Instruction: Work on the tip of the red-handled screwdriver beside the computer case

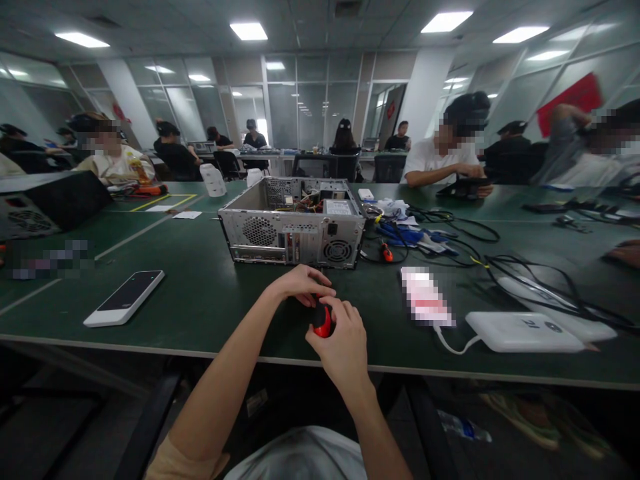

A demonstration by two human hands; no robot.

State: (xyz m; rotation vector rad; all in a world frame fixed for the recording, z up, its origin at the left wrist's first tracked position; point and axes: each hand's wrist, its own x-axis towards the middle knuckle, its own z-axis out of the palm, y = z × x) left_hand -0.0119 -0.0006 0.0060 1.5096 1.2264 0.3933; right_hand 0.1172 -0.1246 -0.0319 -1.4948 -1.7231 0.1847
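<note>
Over the table's front part, my right hand (pixel 345 333) grips the red-and-black handle of a screwdriver (pixel 323 323), thumb on one side and fingers on the other. My left hand (pixel 304 281) reaches in from the left, its fingers curled down at the far end of the handle. What those fingertips pinch, if anything, is hidden, and the screwdriver's shaft does not show. Just beyond both hands stands an opened metal computer case (pixel 295 233), its rear panel towards me. Wires and a power supply (pixel 337 208) show inside it.
A white phone-like device (pixel 125 300) lies at left. To the right are a lit phone (pixel 426 297) cabled to a white power bank (pixel 523 331), black cables (pixel 545 287), blue-and-white gloves (pixel 415 235) and another screwdriver (pixel 386 252). A second computer case (pixel 50 203) stands far left; people sit across the table.
</note>
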